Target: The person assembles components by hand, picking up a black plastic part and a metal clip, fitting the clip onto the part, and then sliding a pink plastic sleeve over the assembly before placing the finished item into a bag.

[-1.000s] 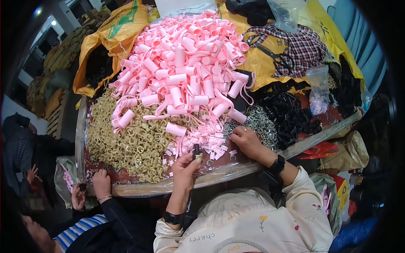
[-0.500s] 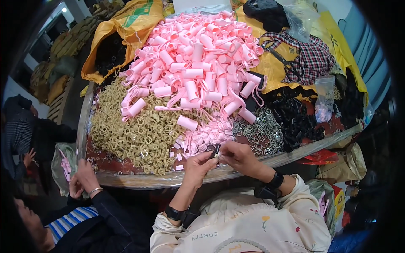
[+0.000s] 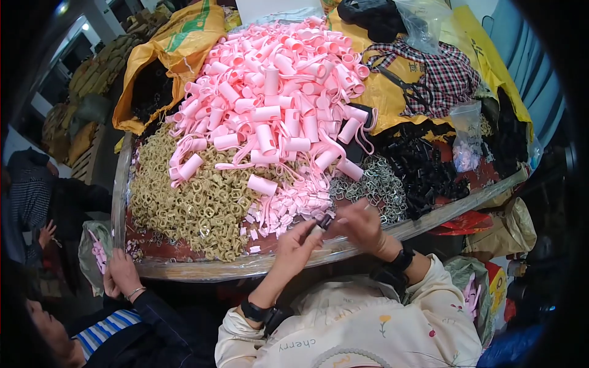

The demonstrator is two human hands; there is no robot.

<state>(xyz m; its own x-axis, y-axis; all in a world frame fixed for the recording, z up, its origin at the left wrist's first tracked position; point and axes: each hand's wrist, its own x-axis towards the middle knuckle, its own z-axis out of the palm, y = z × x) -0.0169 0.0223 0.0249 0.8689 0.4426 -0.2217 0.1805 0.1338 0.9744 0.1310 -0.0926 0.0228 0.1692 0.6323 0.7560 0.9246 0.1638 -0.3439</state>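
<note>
Just above the table's front edge, my left hand [image 3: 296, 244] pinches a small black plastic piece [image 3: 324, 221] between thumb and fingertips; its exact kind is too small to make out. My right hand [image 3: 362, 226] is apart from it, to the right, with loosely bent fingers slightly blurred and nothing visible in them. Behind my right hand lies a heap of silver metal clips [image 3: 372, 184]. Beyond my left hand are small flat pink pieces [image 3: 299, 202], and a pink tube [image 3: 262, 184] lies at their back edge.
A large heap of pink tubes with straps [image 3: 279, 92] fills the table's middle. Tan plastic buckles [image 3: 190, 208] are piled left, black plastic parts [image 3: 417, 165] right. Scissors [image 3: 412, 89] lie on a yellow sack [image 3: 380, 101]. A co-worker's hands [image 3: 124, 274] are at the left corner.
My right hand has come away from the black piece and moved slightly right, toward the metal clips. My left hand keeps the piece, now farther from my right fingers. The view has shifted slightly.
</note>
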